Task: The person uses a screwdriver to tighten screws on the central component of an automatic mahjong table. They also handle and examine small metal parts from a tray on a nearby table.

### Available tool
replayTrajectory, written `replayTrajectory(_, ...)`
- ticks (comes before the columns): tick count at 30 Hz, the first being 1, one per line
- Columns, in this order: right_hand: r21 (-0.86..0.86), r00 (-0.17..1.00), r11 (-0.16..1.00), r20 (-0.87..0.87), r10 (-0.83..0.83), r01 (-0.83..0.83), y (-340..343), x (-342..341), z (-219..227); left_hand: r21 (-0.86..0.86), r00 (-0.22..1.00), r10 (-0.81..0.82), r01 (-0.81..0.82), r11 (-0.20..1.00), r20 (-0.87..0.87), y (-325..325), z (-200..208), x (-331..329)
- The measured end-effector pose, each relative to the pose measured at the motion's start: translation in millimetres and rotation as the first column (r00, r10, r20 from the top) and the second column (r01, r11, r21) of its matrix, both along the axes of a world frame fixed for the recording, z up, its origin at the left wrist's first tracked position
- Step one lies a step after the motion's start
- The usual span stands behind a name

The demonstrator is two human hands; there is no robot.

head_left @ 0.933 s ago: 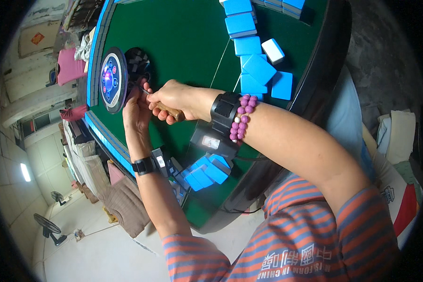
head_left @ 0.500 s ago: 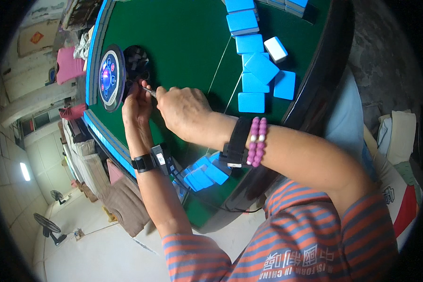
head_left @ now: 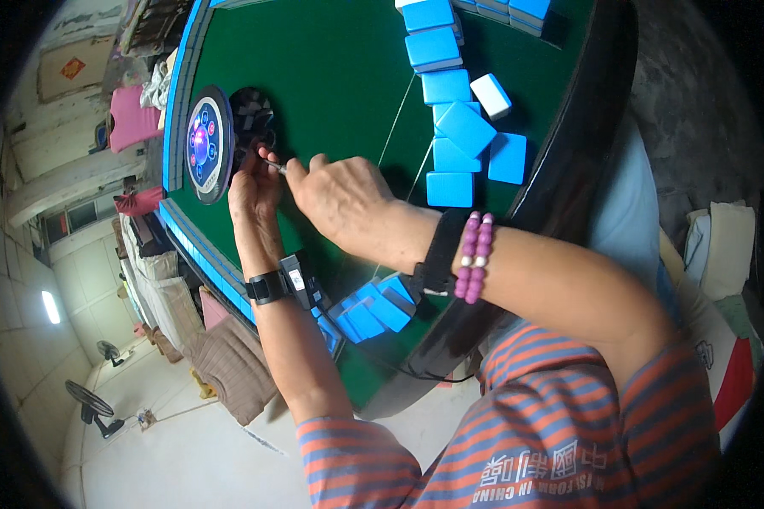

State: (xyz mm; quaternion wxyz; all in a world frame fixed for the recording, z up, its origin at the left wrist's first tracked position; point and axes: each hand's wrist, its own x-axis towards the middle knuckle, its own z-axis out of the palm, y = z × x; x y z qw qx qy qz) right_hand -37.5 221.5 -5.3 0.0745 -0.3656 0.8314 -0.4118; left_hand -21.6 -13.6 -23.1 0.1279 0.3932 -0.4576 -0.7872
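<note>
A raised round control disc [head_left: 209, 144] with lit buttons stands tilted at the centre of a green mahjong table [head_left: 331, 93]. Beside it is a dark round opening [head_left: 253, 110] with parts inside that I cannot make out. My left hand [head_left: 256, 191] reaches to the near edge of this opening, palm up, fingers curled; what they hold is hidden. My right hand [head_left: 344, 199] is closed around a thin, screwdriver-like tool [head_left: 276, 167]. Only a short grey length of it shows, pointing at the left fingertips. Both wrists wear black straps.
Blue-backed mahjong tiles [head_left: 450, 188] lie in a loose row on the right, one white side up [head_left: 491, 96]. More tiles [head_left: 367, 312] lie near my left forearm. Tile rows [head_left: 204, 254] line the far-left edge. A black rim [head_left: 560, 144] borders the table. A brown-covered seat [head_left: 229, 365] stands at left.
The whole view has shifted slightly. Both hands keep nearly the same place by the opening, and the tool stays in my right hand. The right wrist has turned a little.
</note>
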Motion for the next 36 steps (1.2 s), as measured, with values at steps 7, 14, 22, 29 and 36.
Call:
replayTrajectory(7, -0.421, 0.448, 0.851, 0.856, 0.257, 0.315, -5.6, -8.6, -19.3, -0.046, 0.999, 0.028, -0.030, 0.999, -0.038, 25.4, 0.3, -8.0)
replayTrajectory(14, -0.366, 0.865, 0.922, 0.496, 0.079, 0.125, -3.9, -6.3, -6.7, -0.036, 0.997, 0.018, -0.020, 0.999, -0.074, -0.6, -5.0, -6.4)
replayTrajectory(22, -0.325, 0.685, 0.929, 0.718, 0.123, 0.174, -8.0, -9.5, -11.3, -0.080, 0.996, 0.086, -0.089, 0.993, -0.040, 24.2, -1.6, -11.0)
replayTrajectory(29, -0.484, 0.375, 0.850, 0.842, 0.388, 0.209, -10.0, -6.5, -21.6, -0.082, 0.997, 0.039, -0.045, 0.996, -0.072, 13.9, 4.1, -7.7)
replayTrajectory(36, -0.133, 0.999, 0.991, 0.046, 0.009, -0.003, -7.2, -6.3, -12.4, -0.117, 0.993, 0.118, -0.120, 0.986, -0.029, 22.3, -0.5, -9.1)
